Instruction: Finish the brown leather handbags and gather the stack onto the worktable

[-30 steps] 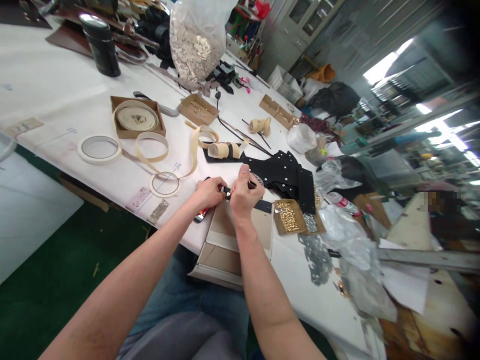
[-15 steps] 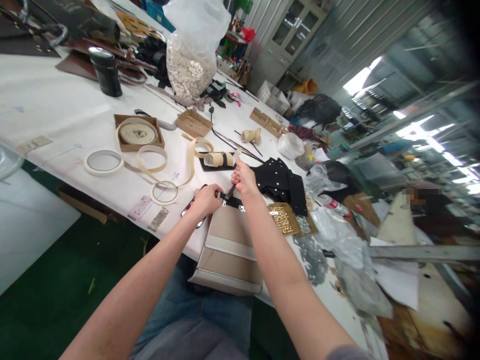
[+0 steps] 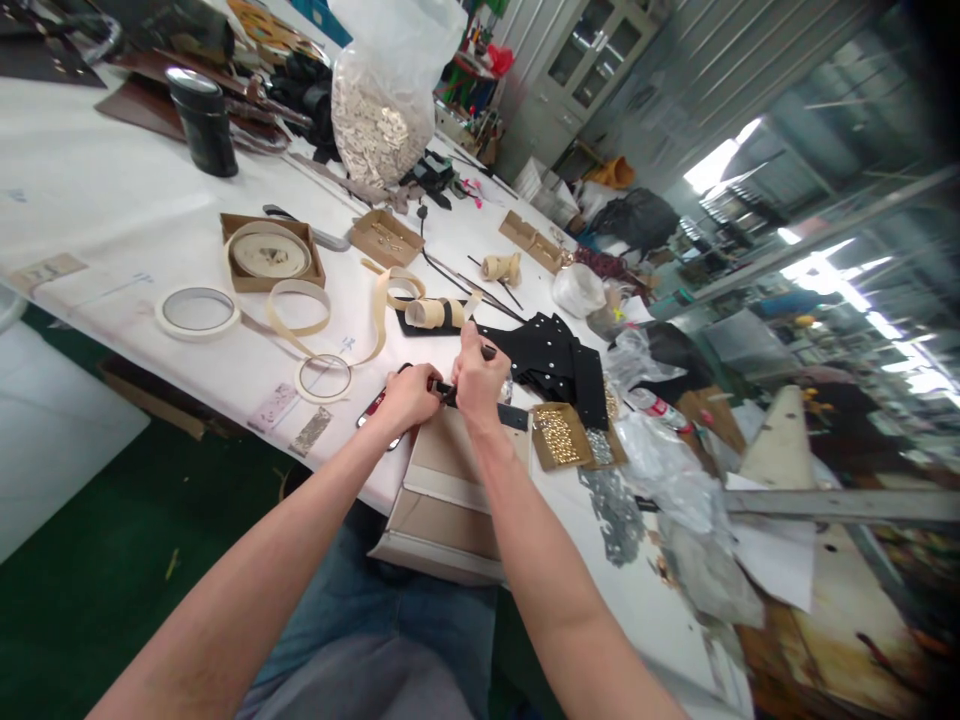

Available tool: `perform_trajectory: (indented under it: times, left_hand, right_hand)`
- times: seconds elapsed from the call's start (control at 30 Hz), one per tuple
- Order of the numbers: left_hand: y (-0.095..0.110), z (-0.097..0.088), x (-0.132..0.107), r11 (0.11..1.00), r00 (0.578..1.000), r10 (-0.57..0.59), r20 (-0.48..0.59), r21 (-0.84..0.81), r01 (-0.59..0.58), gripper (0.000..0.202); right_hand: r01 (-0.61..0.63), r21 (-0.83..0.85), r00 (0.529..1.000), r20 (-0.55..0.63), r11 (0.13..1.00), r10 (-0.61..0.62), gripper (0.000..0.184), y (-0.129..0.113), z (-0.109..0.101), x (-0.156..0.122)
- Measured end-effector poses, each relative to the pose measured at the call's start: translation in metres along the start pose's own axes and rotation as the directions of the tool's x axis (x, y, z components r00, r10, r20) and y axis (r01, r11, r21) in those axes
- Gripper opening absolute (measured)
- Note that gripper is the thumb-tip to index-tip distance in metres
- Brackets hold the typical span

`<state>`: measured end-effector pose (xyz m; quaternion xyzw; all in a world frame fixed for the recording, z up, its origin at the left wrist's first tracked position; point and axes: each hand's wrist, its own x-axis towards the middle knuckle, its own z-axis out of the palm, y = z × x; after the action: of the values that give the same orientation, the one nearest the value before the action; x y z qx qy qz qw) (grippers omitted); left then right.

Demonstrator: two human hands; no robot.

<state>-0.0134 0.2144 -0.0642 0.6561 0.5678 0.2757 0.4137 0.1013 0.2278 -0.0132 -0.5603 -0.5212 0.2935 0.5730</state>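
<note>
Black strap (image 3: 514,416) across cardboard box (image 3: 441,458), pinched at one end by left hand (image 3: 417,393), partly hidden behind right hand (image 3: 478,382) curled tight round dark-handled tool (image 3: 488,353) with unseen tip.

Black Against White, Touched With Gold

The strip (image 3: 514,417) on the tan cardboard box (image 3: 450,467) was black. Black, too, were the stacked pieces (image 3: 551,350), dotted with silver. The worktop (image 3: 112,180) was white; its near edge bore a mottled pink patch (image 3: 272,406) and a speckled grey-brown label (image 3: 310,430). Small fittings (image 3: 556,437) shone gold; the floor (image 3: 217,530) was deep green.
</note>
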Motion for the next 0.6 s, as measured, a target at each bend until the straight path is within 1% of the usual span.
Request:
perform_trajectory:
  times: [0.07,0.13,0.2,0.27,0.33,0.4,0.47,0.6]
  left_hand:
    - [0.0,-0.001,-0.002,1.0,1.0,0.002,0.001,-0.006,-0.002,0.038]
    - [0.001,-0.002,-0.003,1.0,1.0,0.0,-0.001,-0.011,0.0,0.037]
    - [0.003,-0.004,-0.004,1.0,1.0,-0.009,-0.004,-0.013,0.009,0.035]
    - [0.006,-0.006,-0.004,1.0,1.0,-0.019,0.0,-0.017,0.019,0.034]
    - [0.008,-0.008,-0.005,1.0,1.0,-0.021,0.005,-0.021,0.021,0.032]
    - [0.008,-0.008,-0.004,1.0,1.0,-0.015,0.005,-0.025,0.015,0.029]
    - [0.006,-0.008,-0.004,1.0,1.0,-0.011,-0.002,-0.029,0.011,0.029]
    - [0.0,-0.003,-0.002,0.999,1.0,-0.01,-0.01,-0.043,0.01,0.032]
  right_hand:
    - [0.086,-0.044,0.996,-0.018,0.995,-0.087,0.066,-0.003,-0.002,-0.016]
    - [0.119,-0.053,0.992,-0.023,0.991,-0.121,0.068,-0.006,-0.006,-0.023]
    - [0.108,-0.002,0.993,-0.037,0.994,-0.108,0.069,-0.012,-0.011,-0.022]
    - [0.104,0.084,0.992,-0.078,0.991,-0.098,0.069,-0.018,-0.017,-0.018]
    - [0.132,0.133,0.987,-0.104,0.982,-0.119,0.068,-0.023,-0.02,-0.016]
    - [0.166,0.104,0.984,-0.077,0.981,-0.159,0.068,-0.026,-0.02,-0.018]
    - [0.186,0.031,0.983,-0.019,0.982,-0.185,0.068,-0.024,-0.017,-0.023]
    - [0.208,-0.082,0.978,0.029,0.975,-0.207,0.068,-0.014,-0.013,-0.029]
